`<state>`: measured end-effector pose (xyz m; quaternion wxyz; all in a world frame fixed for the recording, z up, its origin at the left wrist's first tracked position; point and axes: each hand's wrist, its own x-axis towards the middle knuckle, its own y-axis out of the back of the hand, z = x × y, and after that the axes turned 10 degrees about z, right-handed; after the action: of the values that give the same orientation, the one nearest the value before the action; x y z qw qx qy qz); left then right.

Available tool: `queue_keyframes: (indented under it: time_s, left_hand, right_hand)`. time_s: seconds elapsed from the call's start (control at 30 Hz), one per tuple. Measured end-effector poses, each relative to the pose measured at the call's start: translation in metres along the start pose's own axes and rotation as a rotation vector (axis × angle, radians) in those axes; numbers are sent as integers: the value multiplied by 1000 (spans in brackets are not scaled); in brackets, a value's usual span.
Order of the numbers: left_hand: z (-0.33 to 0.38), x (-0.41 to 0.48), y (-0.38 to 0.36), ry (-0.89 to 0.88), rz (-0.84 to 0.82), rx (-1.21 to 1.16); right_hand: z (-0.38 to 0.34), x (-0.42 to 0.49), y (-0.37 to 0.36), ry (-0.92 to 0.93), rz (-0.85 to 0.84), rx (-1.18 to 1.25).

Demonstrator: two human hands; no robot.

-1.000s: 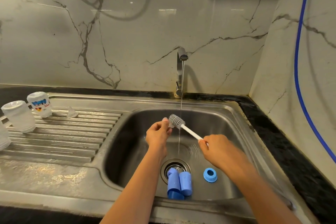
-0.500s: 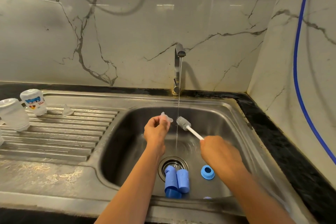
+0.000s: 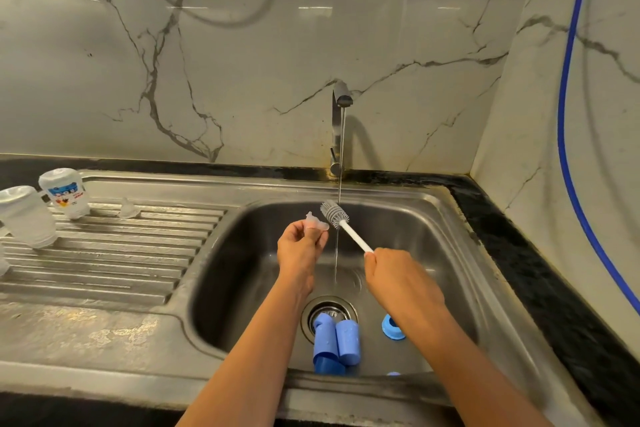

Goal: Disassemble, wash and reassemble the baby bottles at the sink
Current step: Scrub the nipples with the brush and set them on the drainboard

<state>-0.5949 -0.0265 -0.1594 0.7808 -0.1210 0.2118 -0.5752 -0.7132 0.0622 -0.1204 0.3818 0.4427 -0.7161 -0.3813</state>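
Two grips either side of tap (image 3: pixel 341 97) stream. Pinching teat (image 3: pixel 317 222) in left hand (image 3: pixel 301 250) fingers: soft, wet, slippery, best held at rim. Clamping right hand (image 3: pixel 398 274) fingers round stiff brush (image 3: pixel 346 228) handle.

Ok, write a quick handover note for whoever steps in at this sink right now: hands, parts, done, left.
Left hand pinches a clear nipple; right hand grips the bottle brush, head beside it, near the running water.
Drainboard: two upturned bottles, a second nipple, seemingly washed.
Basin: blue caps, blue ring by the drain.
Left: scrub nipple, blue parts, reassemble.
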Motion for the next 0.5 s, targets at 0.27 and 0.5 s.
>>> queue_keyframes:
  time_s: [0.27, 0.5]
  left_hand:
    - [-1, 2, 0, -26, 80, 46]
    - [-6, 9, 3, -36, 245, 95]
  right_hand:
    - [-1, -1, -1, 76, -22, -23]
    - [-12, -4, -11, 160, -6, -45]
